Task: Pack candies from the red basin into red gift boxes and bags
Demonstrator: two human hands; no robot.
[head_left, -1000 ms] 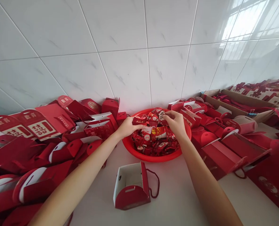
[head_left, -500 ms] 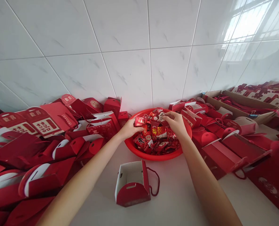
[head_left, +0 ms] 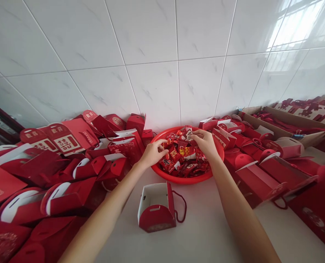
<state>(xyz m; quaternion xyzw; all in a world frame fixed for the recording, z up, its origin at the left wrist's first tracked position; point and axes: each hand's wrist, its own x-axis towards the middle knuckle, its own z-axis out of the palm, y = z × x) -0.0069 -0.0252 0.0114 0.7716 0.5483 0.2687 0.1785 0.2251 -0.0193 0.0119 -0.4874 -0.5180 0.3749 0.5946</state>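
A round red plastic basket (head_left: 184,180) full of wrapped candies (head_left: 186,151) stands against the wall. My left hand (head_left: 153,153) is over the basket's left side, thumb and fingers apart, with nothing visible between them. At the basket's far right, my right hand (head_left: 205,143) pinches a dark red wrapped candy (head_left: 189,136) with pale lettering. In front of the basket sits a small red gift box (head_left: 157,219), its top open and white inside, with a dark red cord handle (head_left: 183,208) on its right.
Many red gift boxes (head_left: 69,199) crowd the left side. More red boxes (head_left: 284,171) fill the right, beside a cardboard carton (head_left: 280,128) of red items. White wall tiles (head_left: 151,87) rise behind the basket.
My left hand has let go of a red packet and moved slightly towards me, its fingers parted. The right hand keeps its pinch on the candy. The view has shifted a little left.
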